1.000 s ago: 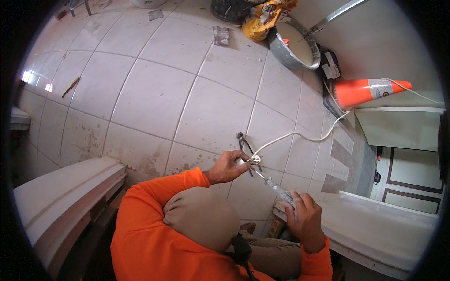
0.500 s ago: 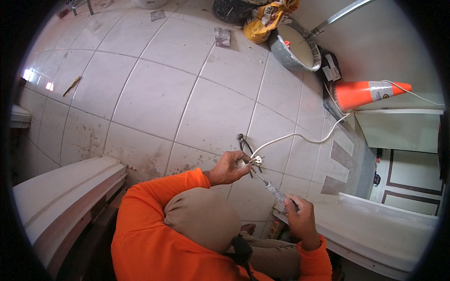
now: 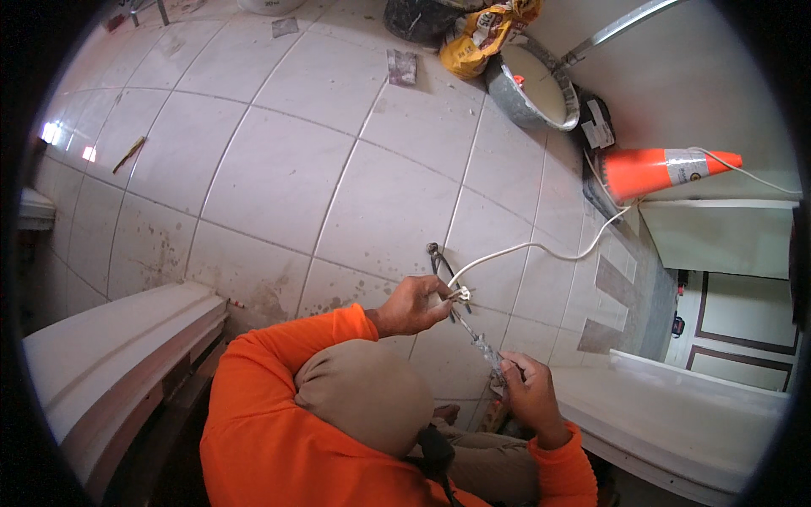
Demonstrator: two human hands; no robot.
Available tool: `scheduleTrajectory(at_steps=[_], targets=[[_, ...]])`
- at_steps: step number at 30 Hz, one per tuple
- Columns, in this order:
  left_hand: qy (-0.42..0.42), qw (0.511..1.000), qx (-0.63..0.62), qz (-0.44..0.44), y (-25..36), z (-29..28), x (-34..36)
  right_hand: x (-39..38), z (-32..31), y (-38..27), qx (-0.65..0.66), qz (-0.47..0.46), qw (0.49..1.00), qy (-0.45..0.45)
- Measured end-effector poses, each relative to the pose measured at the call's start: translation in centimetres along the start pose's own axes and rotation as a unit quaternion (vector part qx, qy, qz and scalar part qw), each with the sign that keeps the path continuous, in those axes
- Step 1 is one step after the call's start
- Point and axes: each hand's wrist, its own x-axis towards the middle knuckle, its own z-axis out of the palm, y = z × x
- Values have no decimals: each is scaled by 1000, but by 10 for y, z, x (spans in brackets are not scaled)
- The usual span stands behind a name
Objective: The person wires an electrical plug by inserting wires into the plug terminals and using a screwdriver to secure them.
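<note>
My left hand (image 3: 414, 304) is closed on a small white plug (image 3: 462, 295) with a white cord (image 3: 530, 244) running off to the right. My right hand (image 3: 532, 393) grips the wrapped, greyish handle of a screwdriver (image 3: 488, 355), whose thin shaft points up-left at the plug; whether its tip touches is unclear. Black pincers (image 3: 435, 255) lie on the tiles just beyond my left hand, partly hidden by it. Orange sleeves cover both forearms. A beige cloth-covered rounded shape (image 3: 359, 389) sits between them.
A grey tub (image 3: 515, 93) of pale liquid, a yellow bag (image 3: 469, 51), a black bucket (image 3: 414, 21) and a tipped orange cone (image 3: 629, 173) stand or lie along the upper right wall. Curved white pieces (image 3: 110, 351) border the left; a white ledge (image 3: 667, 422) borders the lower right.
My right hand has shifted a little leftward, and the screwdriver stands at a steeper angle. My left hand has dropped very slightly with the plug.
</note>
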Motion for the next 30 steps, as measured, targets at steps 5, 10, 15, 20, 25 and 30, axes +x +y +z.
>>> scheduleTrajectory(at_steps=[5,10,15,20,25,30], targets=[[3,999,-6,-47,7,2,0,1,11,11,-224,-208,948,85],[-1,1000,-8,-17,-2,3,1,4,13,27,-345,-301,875,156],[1,1000,4,-3,-5,3,0,13,0,13,40,61,995,-69],[5,1000,11,3,-3,3,0,9,11,16,-73,-83,994,17],[-6,999,-2,-35,-2,4,-1,4,15,15,-281,-253,919,110],[-13,1000,23,-12,-6,5,-3,21,6,30,66,16,996,-61]])
